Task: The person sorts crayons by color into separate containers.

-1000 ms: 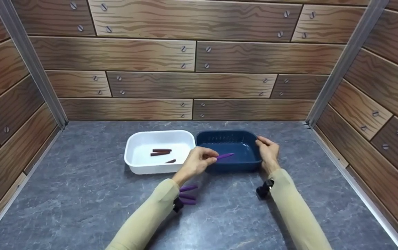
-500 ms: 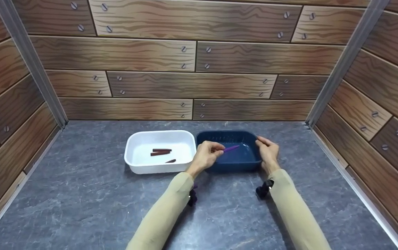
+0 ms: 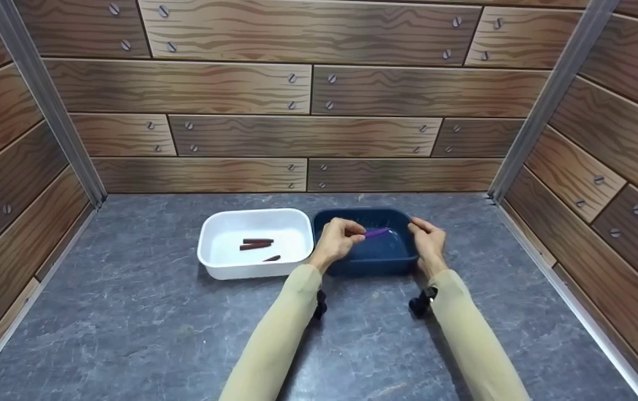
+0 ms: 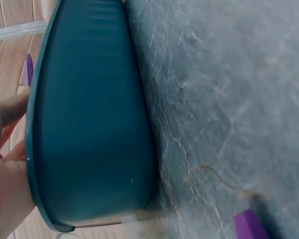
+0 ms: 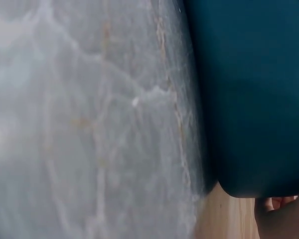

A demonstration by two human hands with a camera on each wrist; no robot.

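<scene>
Carrying the purple stick (image 3: 376, 232) farther over the blue tub (image 3: 402, 262), your left hand (image 3: 338, 240) pinches it; your right hand (image 3: 427, 243) grips the tub's right rim.

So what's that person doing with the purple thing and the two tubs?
A person's left hand pinches a purple stick and holds it over the blue tub. The right hand grips the blue tub's right rim. Next to it, a white tub has three brown sticks lying inside. Both tubs sit on a grey stone-look table.
</scene>
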